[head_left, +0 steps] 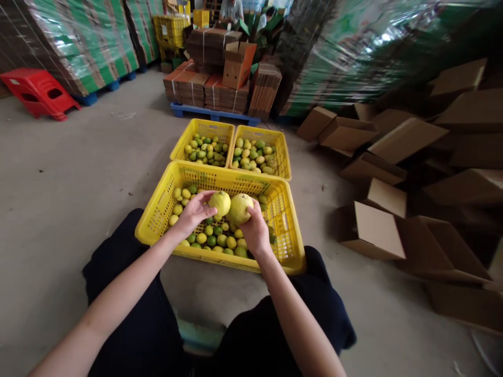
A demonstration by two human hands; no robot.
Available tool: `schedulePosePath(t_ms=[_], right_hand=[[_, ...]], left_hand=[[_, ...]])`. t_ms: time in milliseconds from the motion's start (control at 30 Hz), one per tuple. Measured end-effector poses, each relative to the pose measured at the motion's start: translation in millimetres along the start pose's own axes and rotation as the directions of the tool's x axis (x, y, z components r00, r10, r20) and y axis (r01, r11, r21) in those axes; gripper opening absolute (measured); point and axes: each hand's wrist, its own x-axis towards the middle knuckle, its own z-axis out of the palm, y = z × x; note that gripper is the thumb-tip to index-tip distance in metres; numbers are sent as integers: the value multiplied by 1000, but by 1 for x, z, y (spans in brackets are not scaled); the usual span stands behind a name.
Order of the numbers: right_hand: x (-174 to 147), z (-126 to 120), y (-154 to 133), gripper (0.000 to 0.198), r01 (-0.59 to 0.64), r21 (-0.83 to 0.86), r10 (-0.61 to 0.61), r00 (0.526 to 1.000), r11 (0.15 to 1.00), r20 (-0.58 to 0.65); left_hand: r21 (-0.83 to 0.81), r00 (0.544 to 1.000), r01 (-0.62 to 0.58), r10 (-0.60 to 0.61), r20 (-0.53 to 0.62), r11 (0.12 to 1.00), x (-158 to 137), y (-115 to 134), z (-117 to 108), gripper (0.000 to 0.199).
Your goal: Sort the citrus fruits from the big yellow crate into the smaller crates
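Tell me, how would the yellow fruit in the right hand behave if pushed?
Its rounded shape suggests the yellow fruit would probably roll. It seems fairly firm, as no clear dent shows where the right hand grips it.

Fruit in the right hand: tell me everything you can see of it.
The right-hand fruit is pale yellow, rounded, and looks slightly bigger than the left-hand fruit beside it. Its visible skin looks mostly smooth, with a small dark mark near the top, perhaps the stem end. The right hand grips it from the right, holding it above the near yellow crate. Whether the two fruits touch is unclear.
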Motion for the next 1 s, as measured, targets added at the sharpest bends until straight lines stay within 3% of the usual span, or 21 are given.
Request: schedulePosePath(t_ms=[67, 200, 367, 500, 600, 700, 800, 933, 1000], right_hand=[[-1, 2, 1, 40, -90, 53, 88, 996, 995, 28], [-5, 6, 2, 51, -176, -10, 176, 984, 984, 4], [-6, 9, -1, 40, -227, 35, 227, 974, 973, 3], [-5, 11, 0, 39, -198, 25, 198, 980, 980, -2], [-3, 10, 0, 38, -284, 113, 279, 959, 952, 57], [0, 5, -1, 42, -431, 287, 407, 902, 856, 141], [3, 0, -2, 47, -495, 365, 454, 869, 788, 199], [3, -1, 0, 43, -496, 354, 443, 868, 793, 224], [3, 0, 1, 42, -503, 350, 443, 863, 790, 241]], left_hand=[[-66, 999, 53, -53, -4, 996, 0, -1, 0, 49], [-184, 983, 156, -171, -68, 971, 1, -2, 0, 38], [-260, 956, 223, -264, -131, 939, 0, 1, 7, 30], [-166, 953, 235, -260, -154, 958, -1, -2, 10, 38], [-115, 948, 275, -290, -135, 954, -2, -2, 10, 41], [-281, 892, 391, -436, -116, 876, -1, 2, 8, 29], [-431, 834, 467, -547, -76, 772, 2, 8, 5, 38], [-541, 824, 475, -566, -3, 694, 3, 9, 5, 49], [-600, 831, 431, -556, -27, 674, 2, 8, 5, 48]])
